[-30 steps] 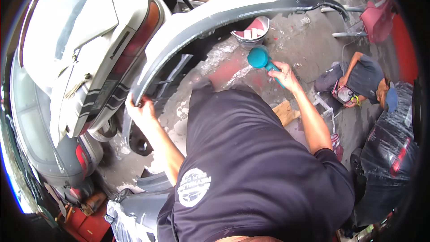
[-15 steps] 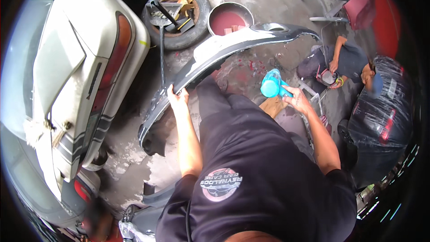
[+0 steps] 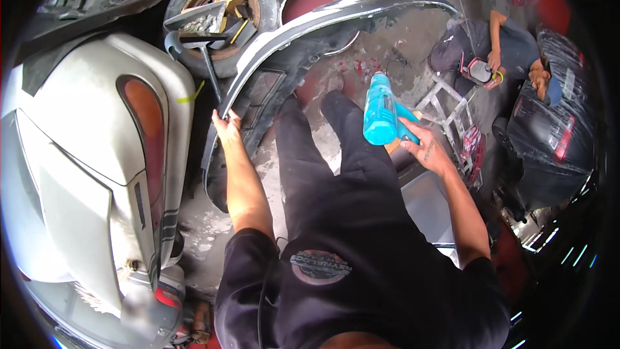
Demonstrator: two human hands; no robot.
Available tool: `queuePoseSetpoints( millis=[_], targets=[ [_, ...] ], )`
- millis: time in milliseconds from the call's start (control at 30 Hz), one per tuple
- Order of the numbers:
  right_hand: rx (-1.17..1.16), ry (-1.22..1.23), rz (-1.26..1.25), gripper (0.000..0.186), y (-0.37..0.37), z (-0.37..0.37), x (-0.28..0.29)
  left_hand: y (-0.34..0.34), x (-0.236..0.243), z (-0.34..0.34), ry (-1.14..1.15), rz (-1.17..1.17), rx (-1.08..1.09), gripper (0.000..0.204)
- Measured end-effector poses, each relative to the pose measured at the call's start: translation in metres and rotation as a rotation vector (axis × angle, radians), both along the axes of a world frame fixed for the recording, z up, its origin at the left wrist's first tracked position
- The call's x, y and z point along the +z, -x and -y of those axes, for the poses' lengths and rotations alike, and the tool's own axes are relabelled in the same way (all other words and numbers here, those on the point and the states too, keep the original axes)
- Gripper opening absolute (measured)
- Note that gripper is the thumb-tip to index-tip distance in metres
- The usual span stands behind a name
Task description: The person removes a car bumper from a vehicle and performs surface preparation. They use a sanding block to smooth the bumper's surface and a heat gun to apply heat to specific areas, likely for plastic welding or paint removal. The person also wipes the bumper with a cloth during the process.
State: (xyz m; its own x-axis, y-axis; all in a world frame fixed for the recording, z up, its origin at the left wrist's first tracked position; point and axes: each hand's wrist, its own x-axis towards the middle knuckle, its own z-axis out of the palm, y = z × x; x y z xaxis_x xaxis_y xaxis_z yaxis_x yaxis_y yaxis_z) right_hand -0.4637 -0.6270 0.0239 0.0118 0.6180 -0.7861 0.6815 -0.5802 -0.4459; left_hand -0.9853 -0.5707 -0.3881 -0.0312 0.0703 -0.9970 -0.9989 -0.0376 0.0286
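In my left hand [image 3: 227,126] is the left end of a long curved car bumper [image 3: 303,42], with the fingers wrapped round its edge. The bumper arcs up and to the right, white along its outer edge and dark on the inner side, with a grille opening near my hand. My right hand [image 3: 425,145] grips the handle of a turquoise pistol-shaped blower [image 3: 381,113], much like a heat gun. Its narrow end points away from me toward the bumper, with a gap between them.
A white car [image 3: 77,110] stands close on the left. Beyond the bumper are a tyre [image 3: 261,0] holding scraps and a basin [image 3: 345,44] of reddish liquid. On the right, a co-worker [image 3: 516,45] holds a tool beside a metal frame [image 3: 445,106] and a plastic-covered car part [image 3: 549,136].
The bumper has tilted, so less of its white face and more of its dark inner side shows. The blower has swung round, its narrow end now pointing away. The view has shifted too.
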Motion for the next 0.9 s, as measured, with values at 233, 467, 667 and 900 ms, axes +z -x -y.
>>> queuePoseSetpoints(
  millis=[233,467,667,900],
  targets=[
    [0.166,-0.171,-0.004,0.056,0.001,-0.034,-0.05,0.01,-0.071,-0.049,0.019,-0.226,-0.069,0.036],
    [0.231,-0.212,-0.021,0.057,-0.02,-0.054,-0.102,0.028,-0.12,-0.074,-0.109,-0.239,-0.185,0.032],
    [0.149,-0.284,-0.127,0.057,-0.031,-0.048,-0.117,0.02,-0.1,-0.073,-0.017,-0.286,-0.479,0.048],
    [0.074,-0.335,-0.128,0.056,-0.042,-0.035,-0.112,-0.054,-0.019,-0.083,-0.106,-0.417,-1.152,0.05]
  ],
)
